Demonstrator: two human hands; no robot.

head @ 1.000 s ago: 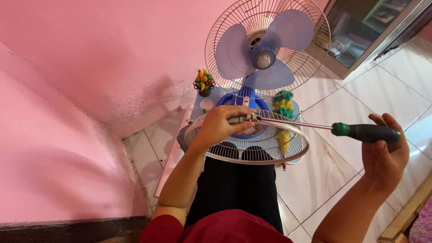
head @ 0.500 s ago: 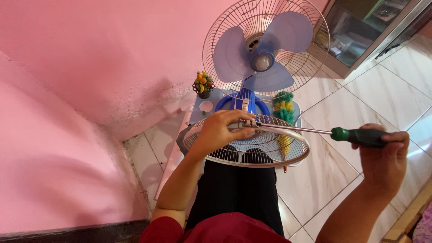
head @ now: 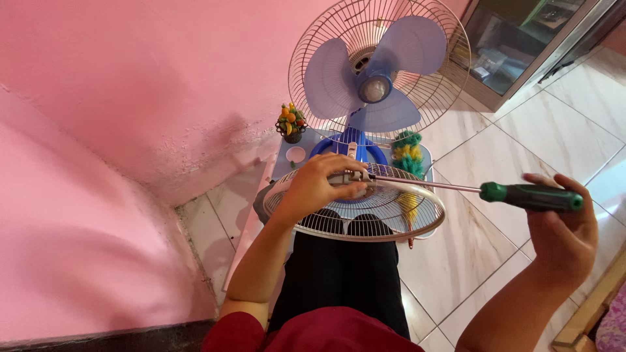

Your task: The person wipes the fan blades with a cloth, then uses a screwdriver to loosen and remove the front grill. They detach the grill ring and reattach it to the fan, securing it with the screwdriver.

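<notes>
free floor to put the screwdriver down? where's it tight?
Bare tile right of the fan, up to the glass cabinet, and more tile between the person's legs and the right hand. A narrow strip lies along the pink wall. Crowded: the small blue table, with flower pot and fan base, and the detached grille under the left hand.

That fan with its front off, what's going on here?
A seated person steadies a round white wire fan guard on their lap with the left hand. The right hand holds a long green-handled screwdriver, its tip at the guard's hub. Behind stands the blue-bladed fan, blades exposed, rear cage on.
</notes>
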